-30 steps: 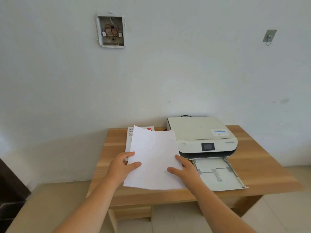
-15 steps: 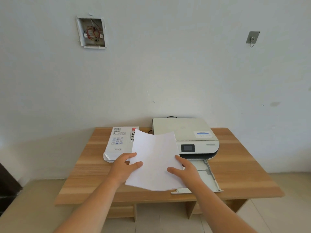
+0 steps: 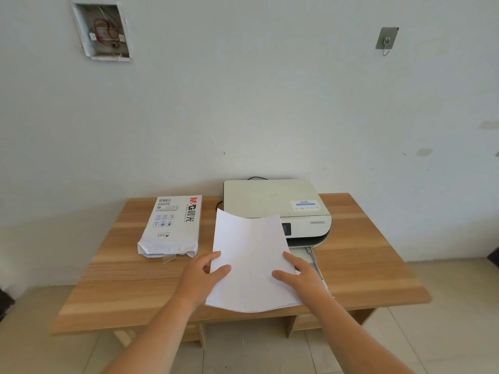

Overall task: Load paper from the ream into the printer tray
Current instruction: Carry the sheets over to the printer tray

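Table: a light wooden rectangular table (image 3: 364,265) stood against a pale wall and bore everything else.
Printer: a flat, off-white plastic printer (image 3: 272,201) sat at the back of the table, its small dark screen partly hidden behind the held sheets.
Tray: the printer's pale pull-out paper tray (image 3: 314,259) stuck out from the front of the printer toward the person; only its right rail showed, the rest being covered by the sheets.
Ream: a white paper-wrapped ream with red and blue print (image 3: 172,225) lay flat to the left of the printer, apart from it, its near end torn open and crumpled.
Cable: a thin black cable (image 3: 219,204) looped on the table between the ream and the printer.
Wall: an open recessed electrical box with red wires (image 3: 101,32) was high up and left of the printer; a small grey adhesive hook (image 3: 386,39) was high up and right of it.
Paper: a thin stack of plain white sheets (image 3: 251,263) was held in front of the printer, over the tray (raised or touching, I could not tell), far edge curling upward.
Left hand: the left hand (image 3: 199,279) pinched the stack's left edge, thumb on top, fingers beneath.
Right hand: the right hand (image 3: 302,276) clasped the stack's right edge, thumb on top, forefinger along the edge.
Forearms: both bare forearms reached forward from the lower frame toward the printer.
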Tool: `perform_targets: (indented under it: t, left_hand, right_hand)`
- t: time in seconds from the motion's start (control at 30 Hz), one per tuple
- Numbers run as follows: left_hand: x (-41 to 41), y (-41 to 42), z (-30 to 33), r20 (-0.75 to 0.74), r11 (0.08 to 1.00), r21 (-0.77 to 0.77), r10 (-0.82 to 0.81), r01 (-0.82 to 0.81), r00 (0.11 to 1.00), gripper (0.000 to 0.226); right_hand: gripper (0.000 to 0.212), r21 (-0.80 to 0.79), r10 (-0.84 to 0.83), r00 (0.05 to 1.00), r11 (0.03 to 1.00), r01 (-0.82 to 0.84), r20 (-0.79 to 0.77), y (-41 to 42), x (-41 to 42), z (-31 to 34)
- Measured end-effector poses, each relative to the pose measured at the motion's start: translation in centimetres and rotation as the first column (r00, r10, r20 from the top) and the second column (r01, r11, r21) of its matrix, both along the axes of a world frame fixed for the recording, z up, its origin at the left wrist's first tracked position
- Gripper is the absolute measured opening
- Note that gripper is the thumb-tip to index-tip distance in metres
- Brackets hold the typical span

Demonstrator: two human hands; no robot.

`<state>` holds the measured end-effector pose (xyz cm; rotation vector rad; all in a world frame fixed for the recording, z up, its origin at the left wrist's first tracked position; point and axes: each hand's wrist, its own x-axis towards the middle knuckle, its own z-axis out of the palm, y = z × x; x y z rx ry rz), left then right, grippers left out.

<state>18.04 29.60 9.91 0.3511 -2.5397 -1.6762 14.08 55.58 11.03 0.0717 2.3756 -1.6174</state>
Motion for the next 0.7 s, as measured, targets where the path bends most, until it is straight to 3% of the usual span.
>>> perform_targets:
  t: [0.7]
  left_hand:
    - [-5.1,4.6,-4.5,0.110,1.000,0.006,-0.009,0.008,0.994,0.053]
  right_hand:
    - [0.070,0.066,0.030,0.998,0.997,-0.034,0.055,4.6,-5.6,-4.2]
